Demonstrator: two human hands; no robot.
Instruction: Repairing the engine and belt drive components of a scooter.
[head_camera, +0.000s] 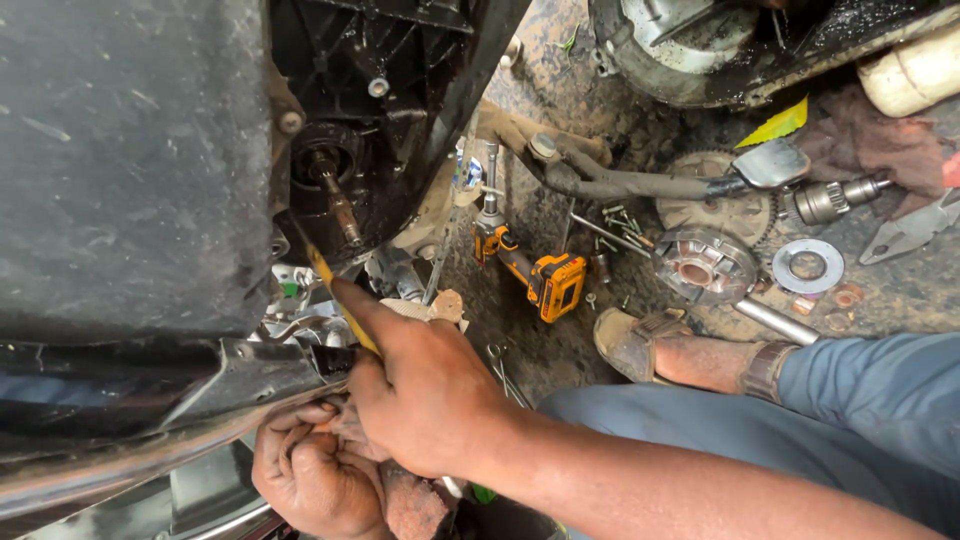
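Note:
My right hand (420, 385) grips a yellow-handled tool (335, 290), its index finger stretched along the shaft, which points up into the black engine housing (390, 60). The tip sits below a rusty threaded shaft (335, 200) that sticks out of a round opening. My left hand (310, 470) is lower, fingers curled shut around a dirty reddish rag (415, 505) under the scooter's black body panel (130, 170). The rest of the tool is hidden under my right hand.
On the oily ground lie a yellow cordless impact driver (530, 270), a clutch drum (705, 265), a toothed disc (720, 205), a washer ring (808, 266), a kick-start lever (640, 180), loose bolts and a socket (830, 200). My sandalled foot (650, 345) and blue trouser leg are at right.

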